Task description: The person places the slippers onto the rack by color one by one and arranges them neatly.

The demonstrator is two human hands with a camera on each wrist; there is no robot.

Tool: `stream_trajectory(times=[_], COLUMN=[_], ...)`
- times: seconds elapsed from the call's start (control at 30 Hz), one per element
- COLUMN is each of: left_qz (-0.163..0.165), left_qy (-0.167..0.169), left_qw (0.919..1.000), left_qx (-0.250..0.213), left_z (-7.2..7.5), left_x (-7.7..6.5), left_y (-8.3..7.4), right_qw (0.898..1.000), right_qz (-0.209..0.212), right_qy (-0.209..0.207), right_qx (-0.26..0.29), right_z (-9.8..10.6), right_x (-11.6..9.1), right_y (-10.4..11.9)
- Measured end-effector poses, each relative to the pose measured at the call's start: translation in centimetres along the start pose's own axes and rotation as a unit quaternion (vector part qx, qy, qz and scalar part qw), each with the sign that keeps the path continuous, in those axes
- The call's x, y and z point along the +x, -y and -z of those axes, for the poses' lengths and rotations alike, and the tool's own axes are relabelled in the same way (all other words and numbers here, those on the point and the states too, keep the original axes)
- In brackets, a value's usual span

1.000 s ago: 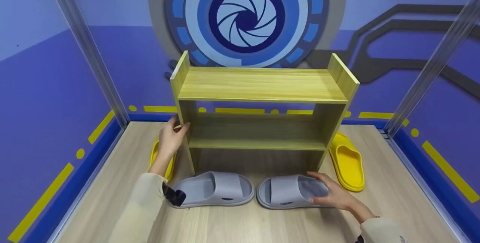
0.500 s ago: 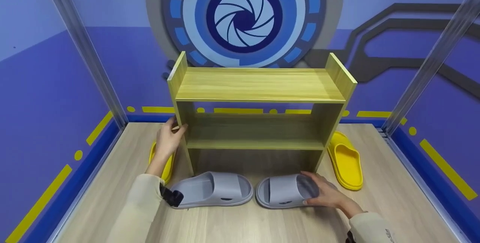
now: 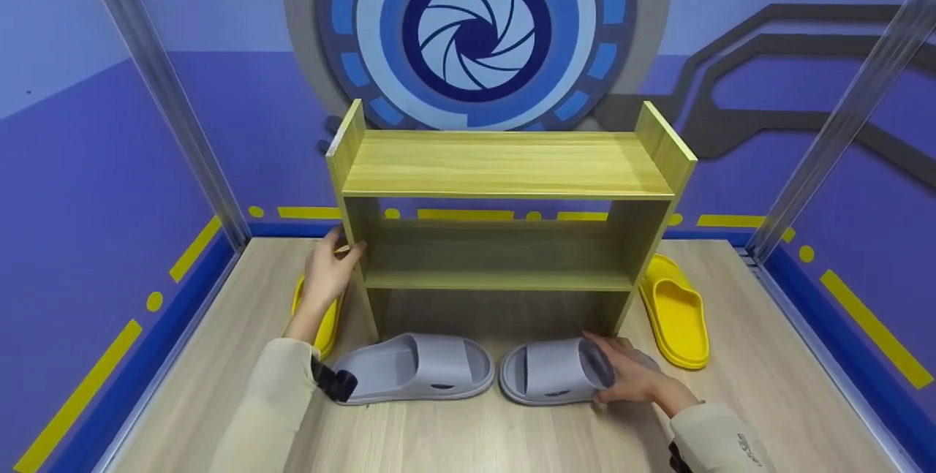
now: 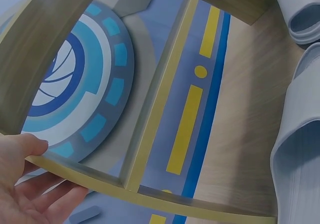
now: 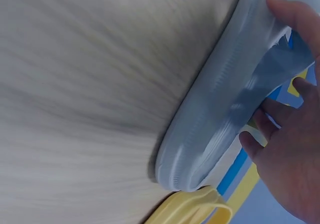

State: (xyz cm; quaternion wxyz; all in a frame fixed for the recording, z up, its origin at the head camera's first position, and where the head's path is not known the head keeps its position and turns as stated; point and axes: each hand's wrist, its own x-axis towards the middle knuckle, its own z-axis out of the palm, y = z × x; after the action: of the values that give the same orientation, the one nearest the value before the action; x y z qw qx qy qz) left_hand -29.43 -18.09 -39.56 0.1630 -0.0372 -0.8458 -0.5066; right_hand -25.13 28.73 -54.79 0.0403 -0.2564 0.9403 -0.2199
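Note:
My left hand (image 3: 327, 275) grips the left side panel of a light wooden two-tier rack (image 3: 504, 162); in the left wrist view its thumb lies over the panel's edge, fingers on the outer face. My right hand (image 3: 632, 374) holds the right grey slipper (image 3: 552, 374) across its open heel part. In the right wrist view, the thumb presses the near side while the fingers (image 5: 252, 144) reach the far side. Another grey slipper (image 3: 442, 371) lies to its left, toe facing it, both on the floor board before the rack.
A yellow slipper (image 3: 676, 312) rests beside the rack's right side. Another yellow slipper (image 3: 331, 323) is partly hidden behind my left forearm. Printed blue-purple walls (image 3: 241, 129) enclose the wooden board (image 3: 775, 356) at the back and sides.
My right hand has moved slightly left and closed in around the right grey slipper's sides. The left hand keeps its grip on the rack; the slippers look unmoved.

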Motion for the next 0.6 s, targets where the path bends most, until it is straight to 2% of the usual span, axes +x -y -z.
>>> stream_trajectory(times=[0.1, 0.23, 0.4, 0.6], left_qz=[0.003, -0.001, -0.005, -0.009], left_qy=[0.001, -0.002, -0.003, 0.000], left_qw=[1.0000, 1.0000, 1.0000, 1.0000], left_qx=[0.005, 0.004, 0.003, -0.003], left_z=[0.05, 0.03, 0.01, -0.01], left_x=[-0.01, 0.03, 0.04, -0.04], left_y=[0.05, 0.10, 0.11, -0.03], right_qw=[1.000, 0.999, 1.000, 0.999], right_qz=[-0.021, -0.039, -0.021, -0.026], right_qy=[0.015, 0.023, 0.013, 0.014], right_qx=[-0.011, 0.003, 0.012, 0.019], right_z=[0.04, -0.02, -0.31, -0.65], right_x=[0.13, 0.15, -0.07, -0.47], right_y=[0.29, 0.39, 0.01, -0.44])
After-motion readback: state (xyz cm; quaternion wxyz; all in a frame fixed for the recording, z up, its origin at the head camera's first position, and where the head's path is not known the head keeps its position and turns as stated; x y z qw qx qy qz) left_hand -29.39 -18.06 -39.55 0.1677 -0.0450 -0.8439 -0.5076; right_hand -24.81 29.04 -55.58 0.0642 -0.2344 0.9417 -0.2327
